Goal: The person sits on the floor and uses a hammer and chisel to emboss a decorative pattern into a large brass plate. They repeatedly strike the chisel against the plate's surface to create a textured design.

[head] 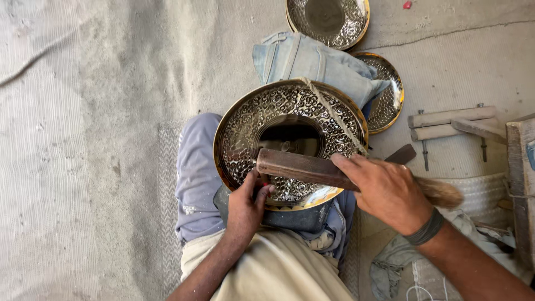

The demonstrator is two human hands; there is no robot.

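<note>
Three dishes: all are embossed metal with gold rims, seen from the head camera.
Large dish [290,120]: it rests tilted on the person's lap, its patterned face up, with a dark smooth centre; a cord [334,117] runs across its upper right part.
Right hand [387,192]: the fingers are closed around a wooden mallet [304,166], whose flat dark head lies over the lower middle of the large dish.
Mallet handle: it passes under the palm and ends in a frayed, pale tip toward the right.
Left hand [248,206]: it is clamped on a small tool held against the dish's lower rim; the tool itself is mostly hidden by the fingers.
Second dish [329,19]: it lies on the concrete floor [83,139] at the top edge.
Third dish [387,92]: it lies on the floor just right of the large one, partly under a folded blue cloth [312,61].
Wooden clamp [451,122]: it sits on the floor near the right edge.
Wristband [424,228]: a dark band circles the right wrist.
</note>
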